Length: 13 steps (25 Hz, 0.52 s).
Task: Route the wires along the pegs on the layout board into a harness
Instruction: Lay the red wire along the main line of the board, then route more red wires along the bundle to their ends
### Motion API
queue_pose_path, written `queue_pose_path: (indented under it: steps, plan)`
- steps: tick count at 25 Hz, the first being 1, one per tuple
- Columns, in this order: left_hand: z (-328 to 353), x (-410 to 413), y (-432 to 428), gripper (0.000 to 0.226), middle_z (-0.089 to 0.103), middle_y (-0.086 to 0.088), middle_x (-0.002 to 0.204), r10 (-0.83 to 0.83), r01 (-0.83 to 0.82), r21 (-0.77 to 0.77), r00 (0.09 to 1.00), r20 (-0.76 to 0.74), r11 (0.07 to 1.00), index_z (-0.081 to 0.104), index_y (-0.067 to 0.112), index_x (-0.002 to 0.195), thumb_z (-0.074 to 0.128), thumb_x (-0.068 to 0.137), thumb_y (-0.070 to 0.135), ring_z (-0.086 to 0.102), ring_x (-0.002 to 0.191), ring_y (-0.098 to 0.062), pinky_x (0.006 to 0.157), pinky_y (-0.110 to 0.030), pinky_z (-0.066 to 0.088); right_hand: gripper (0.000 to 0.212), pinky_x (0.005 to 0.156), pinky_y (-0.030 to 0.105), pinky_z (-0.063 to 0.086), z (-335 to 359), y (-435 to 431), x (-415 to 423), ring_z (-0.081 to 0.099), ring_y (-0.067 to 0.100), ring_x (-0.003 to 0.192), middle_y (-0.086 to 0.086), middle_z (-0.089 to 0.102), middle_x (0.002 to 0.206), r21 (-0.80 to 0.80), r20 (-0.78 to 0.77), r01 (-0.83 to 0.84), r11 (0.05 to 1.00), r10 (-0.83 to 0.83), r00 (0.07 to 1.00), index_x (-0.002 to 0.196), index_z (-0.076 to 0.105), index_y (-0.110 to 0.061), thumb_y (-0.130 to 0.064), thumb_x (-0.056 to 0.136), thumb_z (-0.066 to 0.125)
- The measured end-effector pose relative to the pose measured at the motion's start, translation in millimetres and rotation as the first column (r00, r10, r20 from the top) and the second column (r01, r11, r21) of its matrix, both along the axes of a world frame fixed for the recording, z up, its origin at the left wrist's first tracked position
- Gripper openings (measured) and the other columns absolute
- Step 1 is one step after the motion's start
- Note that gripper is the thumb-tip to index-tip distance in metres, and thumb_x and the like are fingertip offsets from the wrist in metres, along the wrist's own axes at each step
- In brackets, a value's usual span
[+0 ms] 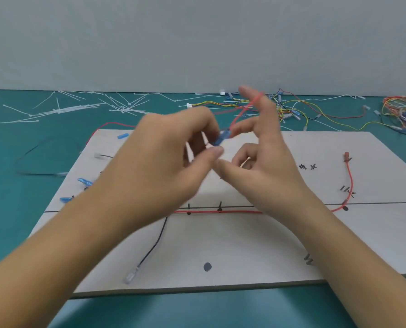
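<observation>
Two bare hands meet above the middle of the white board (244,252), working a blue connector (222,138) held clear of its surface. The left hand (164,152) pinches the connector's lower end between thumb and forefinger. The right hand (266,150) grips the red wire (243,112) where it leaves the connector's upper end. The wire runs up and hooks over the raised forefinger while the lower fingers curl inward; motion blur softens the detail.

The board lies near the front edge of the teal tabletop (19,209). A second red lead (221,211) runs along the board's middle line, touching two dark pegs (189,207), then climbs along the right edge to a terminal. Whether it joins the held wire cannot be told. A black wire (157,240) drops from that line toward the board's front-left corner, ending in a clear terminal (129,278). Spare blue connectors (84,181) sit along the board's left edge.

White cable ties (79,107) are scattered at the tabletop's back left. A tangle of coloured wires (315,112) spreads across the back right.
</observation>
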<state>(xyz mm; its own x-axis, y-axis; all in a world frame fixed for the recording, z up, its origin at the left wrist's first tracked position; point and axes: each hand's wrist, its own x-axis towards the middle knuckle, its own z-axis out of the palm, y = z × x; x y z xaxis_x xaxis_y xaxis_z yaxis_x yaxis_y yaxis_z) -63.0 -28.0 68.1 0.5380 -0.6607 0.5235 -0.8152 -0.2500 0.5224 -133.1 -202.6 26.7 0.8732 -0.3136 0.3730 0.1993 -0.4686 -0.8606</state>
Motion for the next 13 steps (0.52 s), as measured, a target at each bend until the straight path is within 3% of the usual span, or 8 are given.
queue_pose_path:
  steps: [2,4,5,6,7,8,10,13]
  plan:
    - [-4,-4,-6,0.011,0.062,0.015,0.067,-0.059,0.057,0.022,0.996,0.068,0.998,0.059,0.029,0.089,0.069,0.09,0.026,0.06,0.059,-0.016,0.055,-0.024,0.046,0.085,0.061,0.034,0.053,2,-5,-1,0.06,0.022,0.06,-0.005,0.066,0.105,0.239,0.112,-0.169,0.956,0.145,0.983,0.146,0.038,-0.031,0.004,0.074,0.065]
    - [-11,-2,-8,0.014,0.059,0.017,0.065,-0.073,0.071,0.036,0.995,0.067,0.997,0.058,0.035,0.088,0.069,0.091,0.028,0.056,0.058,-0.013,0.055,-0.032,0.048,0.077,0.06,0.035,0.049,10,-16,-4,0.057,0.03,0.077,0.003,0.067,0.104,0.511,0.158,-0.413,0.754,0.389,0.907,0.139,0.051,-0.017,0.005,0.065,0.058]
    - [-14,0,-7,0.01,0.057,0.017,0.064,-0.064,0.062,0.032,0.996,0.059,0.998,0.059,0.034,0.088,0.068,0.091,0.03,0.054,0.057,-0.011,0.055,-0.034,0.048,0.066,0.061,0.036,0.048,15,-18,-4,0.054,0.032,0.085,0.008,0.066,0.105,0.59,0.151,-0.467,0.659,0.479,0.865,0.132,0.058,-0.013,0.001,0.067,0.058]
    - [-16,4,-6,0.006,0.056,0.016,0.063,-0.047,0.045,0.036,0.997,0.059,0.998,0.062,0.032,0.089,0.067,0.091,0.033,0.052,0.057,-0.01,0.054,-0.036,0.048,0.047,0.062,0.036,0.048,16,-20,-4,0.053,0.033,0.089,0.011,0.066,0.105,0.624,0.122,-0.463,0.63,0.506,0.854,0.121,0.064,-0.01,-0.003,0.075,0.06]
    - [-17,7,-6,0.004,0.057,0.015,0.063,-0.032,0.028,0.052,0.997,0.068,0.998,0.065,0.031,0.09,0.067,0.09,0.035,0.052,0.057,-0.011,0.054,-0.038,0.049,0.022,0.062,0.036,0.049,16,-19,-3,0.055,0.033,0.089,0.012,0.068,0.105,0.642,0.08,-0.421,0.64,0.491,0.868,0.108,0.067,-0.009,-0.01,0.087,0.059]
    - [-18,11,-4,0.005,0.058,0.015,0.063,-0.017,0.012,0.066,0.997,0.079,0.998,0.068,0.032,0.091,0.067,0.089,0.037,0.052,0.057,-0.011,0.054,-0.038,0.05,0.017,0.063,0.036,0.052,15,-18,0,0.06,0.034,0.088,0.013,0.071,0.104,0.668,0.039,-0.352,0.655,0.441,0.897,0.098,0.067,-0.009,-0.019,0.099,0.053]
    - [-19,20,0,0.004,0.062,0.014,0.063,0.03,-0.035,0.069,0.997,0.069,0.997,0.069,0.034,0.09,0.068,0.086,0.036,0.056,0.06,-0.01,0.058,-0.036,0.051,0.034,0.065,0.036,0.058,12,-14,3,0.071,0.033,0.084,0.015,0.075,0.096,0.745,0.011,-0.223,0.629,0.322,0.947,0.087,0.061,-0.01,-0.028,0.109,0.042]
    - [-19,46,12,0.005,0.065,0.008,0.065,0.157,-0.157,0.025,0.988,0.004,0.987,0.069,0.03,0.087,0.073,0.087,0.027,0.062,0.065,-0.012,0.061,-0.03,0.051,0.038,0.061,0.029,0.059,17,-24,2,0.075,0.024,0.072,0.005,0.072,0.075,0.873,0.03,-0.08,0.482,0.112,0.993,0.08,0.053,-0.016,-0.032,0.11,0.037]
